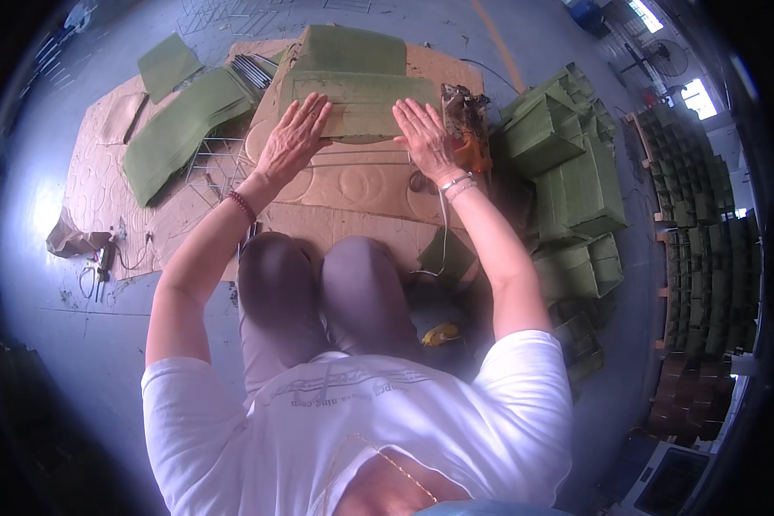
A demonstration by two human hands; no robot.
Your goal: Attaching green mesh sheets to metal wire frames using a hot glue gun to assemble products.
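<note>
- Evidently, dark lettering is printed across the front of the white T-shirt point(361, 421).
- Two hands are seen: L hand point(294, 142) & R hand point(425, 138), both opened flat, fingers straight, laid on opp. ends of 1 green panel point(365, 107); nothing is clasped.
- Green panel is set on the cardboard point(344, 185), ahead of the 2 knees; 1 more green sheet point(353, 50) is placed just behind it.
- Approx. 1 small square green piece point(168, 64) & 1 long green stack point(176, 133) are laid to the left, w/ a wire frame point(217, 163) beside.
- Min. 3 open green boxes point(580, 185) are piled to the right; contents can't be told.
- More boxes point(692, 284) are stacked far right, too small to be counted.
- 1 orange item point(473, 153) is placed near R hand.
</note>
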